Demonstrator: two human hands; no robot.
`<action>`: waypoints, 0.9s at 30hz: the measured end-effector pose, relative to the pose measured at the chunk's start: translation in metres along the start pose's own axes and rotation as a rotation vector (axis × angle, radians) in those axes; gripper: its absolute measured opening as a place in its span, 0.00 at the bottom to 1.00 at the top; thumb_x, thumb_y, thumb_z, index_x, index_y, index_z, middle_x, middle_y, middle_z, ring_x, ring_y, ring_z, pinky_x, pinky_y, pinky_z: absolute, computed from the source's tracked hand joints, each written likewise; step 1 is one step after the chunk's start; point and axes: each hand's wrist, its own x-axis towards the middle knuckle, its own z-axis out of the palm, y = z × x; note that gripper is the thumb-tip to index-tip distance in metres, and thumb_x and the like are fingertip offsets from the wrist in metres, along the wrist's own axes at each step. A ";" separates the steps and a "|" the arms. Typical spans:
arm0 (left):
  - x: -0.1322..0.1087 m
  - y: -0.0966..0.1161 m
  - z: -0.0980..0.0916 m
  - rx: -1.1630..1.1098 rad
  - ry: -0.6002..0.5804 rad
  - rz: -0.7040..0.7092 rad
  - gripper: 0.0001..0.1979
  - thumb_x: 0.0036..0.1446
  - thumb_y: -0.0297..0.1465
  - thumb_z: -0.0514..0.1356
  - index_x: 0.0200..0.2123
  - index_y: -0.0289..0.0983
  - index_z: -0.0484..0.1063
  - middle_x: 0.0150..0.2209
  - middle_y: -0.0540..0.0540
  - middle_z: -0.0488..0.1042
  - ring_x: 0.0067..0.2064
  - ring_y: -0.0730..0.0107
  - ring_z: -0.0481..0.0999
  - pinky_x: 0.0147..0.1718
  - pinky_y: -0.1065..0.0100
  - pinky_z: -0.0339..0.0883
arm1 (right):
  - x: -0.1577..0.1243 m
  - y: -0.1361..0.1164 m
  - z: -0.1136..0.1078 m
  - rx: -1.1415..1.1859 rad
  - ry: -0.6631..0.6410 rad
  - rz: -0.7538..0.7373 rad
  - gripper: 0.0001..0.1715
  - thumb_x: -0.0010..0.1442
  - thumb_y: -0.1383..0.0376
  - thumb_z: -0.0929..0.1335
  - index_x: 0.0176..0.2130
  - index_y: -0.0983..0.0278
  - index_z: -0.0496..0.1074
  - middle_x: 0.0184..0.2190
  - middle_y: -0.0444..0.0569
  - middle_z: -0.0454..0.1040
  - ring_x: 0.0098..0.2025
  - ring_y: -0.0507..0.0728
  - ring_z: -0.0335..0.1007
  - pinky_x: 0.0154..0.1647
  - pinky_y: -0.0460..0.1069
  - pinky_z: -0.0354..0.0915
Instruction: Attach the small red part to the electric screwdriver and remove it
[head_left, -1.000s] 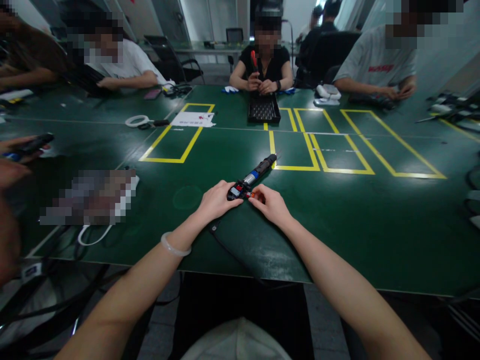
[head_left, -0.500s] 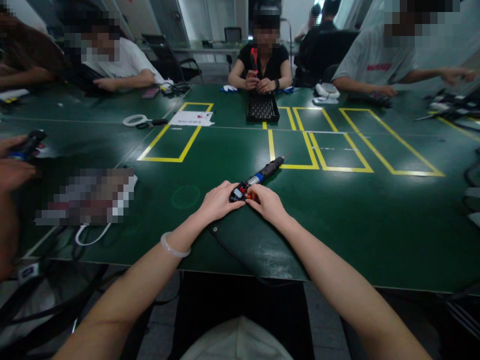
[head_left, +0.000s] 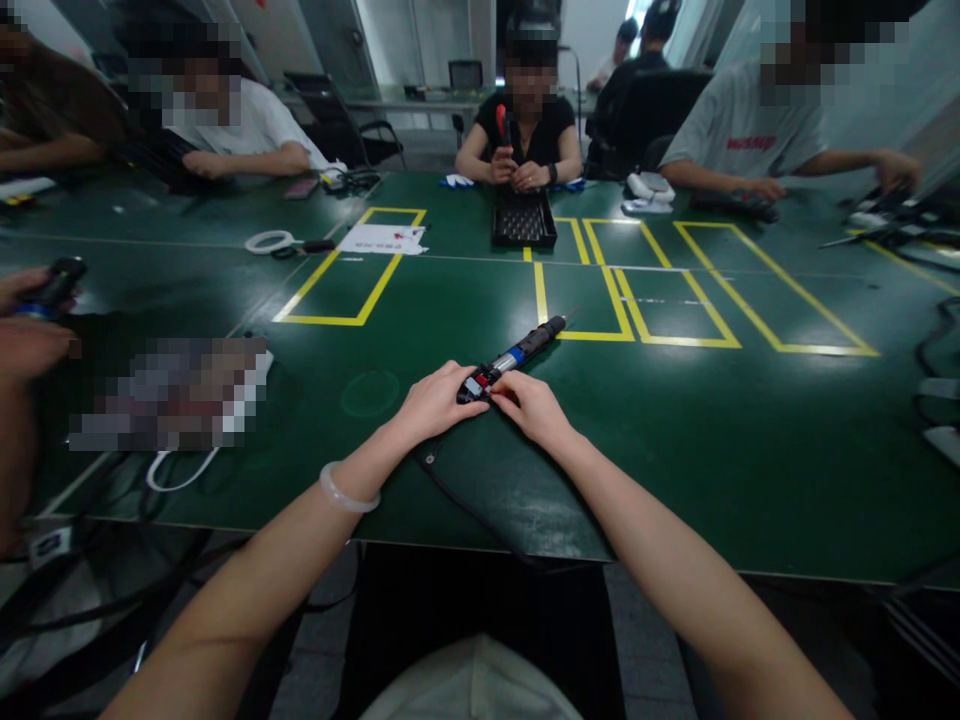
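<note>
An electric screwdriver (head_left: pixel 514 357) lies slanted on the green table, its thin bit pointing away to the right. The near half of its casing is off, showing red, white and black inner parts. My left hand (head_left: pixel 436 402) grips the rear end, thumb along the near side and fingers over the far side. On the right flank, my right hand (head_left: pixel 531 404) has thumb and fingers pinched together against the open section. Whatever lies between those fingertips is too small to name. A black cord (head_left: pixel 466 508) runs from under my hands toward the table's front edge.
Yellow tape outlines (head_left: pixel 592 338) mark the table (head_left: pixel 720 450). A black tray (head_left: pixel 523 222) stands before a person opposite. White paper (head_left: pixel 382 238) and a magnifier-like white ring (head_left: pixel 270 242) lie back left. At far left, a co-worker's hands hold a similar tool (head_left: pixel 56 288).
A small orange-red spot at my right fingertips is now mostly hidden. My hands and the electric screwdriver stay nearly in place. The co-worker at right has shifted an arm.
</note>
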 end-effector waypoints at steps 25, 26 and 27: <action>-0.001 -0.044 -0.025 0.365 0.024 -0.259 0.32 0.65 0.53 0.52 0.63 0.37 0.64 0.51 0.34 0.70 0.51 0.45 0.71 0.43 0.57 0.67 | -0.007 0.001 -0.015 0.004 -0.015 0.042 0.07 0.66 0.67 0.65 0.41 0.62 0.73 0.37 0.47 0.72 0.36 0.53 0.68 0.40 0.48 0.63; -0.002 -0.053 -0.028 0.360 0.024 -0.295 0.33 0.64 0.53 0.51 0.62 0.37 0.64 0.51 0.33 0.70 0.51 0.45 0.72 0.43 0.57 0.67 | -0.007 0.001 -0.015 0.000 -0.017 0.042 0.07 0.66 0.67 0.65 0.41 0.62 0.74 0.37 0.47 0.71 0.36 0.53 0.68 0.40 0.48 0.63; -0.003 -0.064 -0.031 0.349 0.024 -0.332 0.34 0.64 0.54 0.51 0.62 0.37 0.65 0.52 0.33 0.70 0.51 0.44 0.72 0.44 0.56 0.68 | -0.007 0.001 -0.015 -0.003 -0.018 0.045 0.07 0.66 0.67 0.65 0.41 0.62 0.74 0.37 0.47 0.71 0.35 0.53 0.68 0.39 0.48 0.63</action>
